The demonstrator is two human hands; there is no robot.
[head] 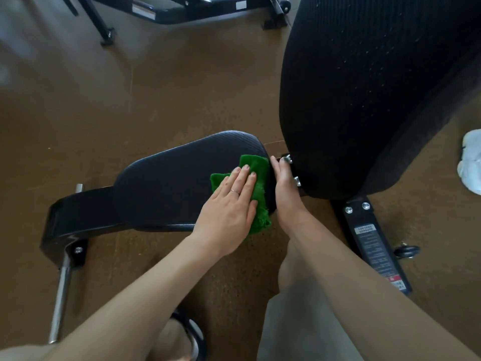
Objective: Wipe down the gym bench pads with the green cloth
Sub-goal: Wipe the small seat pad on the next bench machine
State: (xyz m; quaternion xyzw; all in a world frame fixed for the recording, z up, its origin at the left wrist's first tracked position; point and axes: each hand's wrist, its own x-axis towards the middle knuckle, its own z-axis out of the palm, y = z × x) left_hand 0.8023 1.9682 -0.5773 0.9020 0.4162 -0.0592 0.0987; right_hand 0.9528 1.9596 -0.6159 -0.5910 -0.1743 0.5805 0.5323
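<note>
A black seat pad of the gym bench lies low in the middle of the head view. The tall black back pad rises at the right. The green cloth is spread on the seat pad's right end, one corner hanging over the near edge. My left hand presses flat on the cloth with straight fingers. My right hand rests edge-on against the seat pad's right end, in the gap beside the back pad; its fingertips are partly hidden.
The bench's black frame with a label runs along the floor at the right, and a steel bar sticks out at the left. Another black machine frame stands at the back. A white cloth lies at the right edge. Brown floor surrounds everything.
</note>
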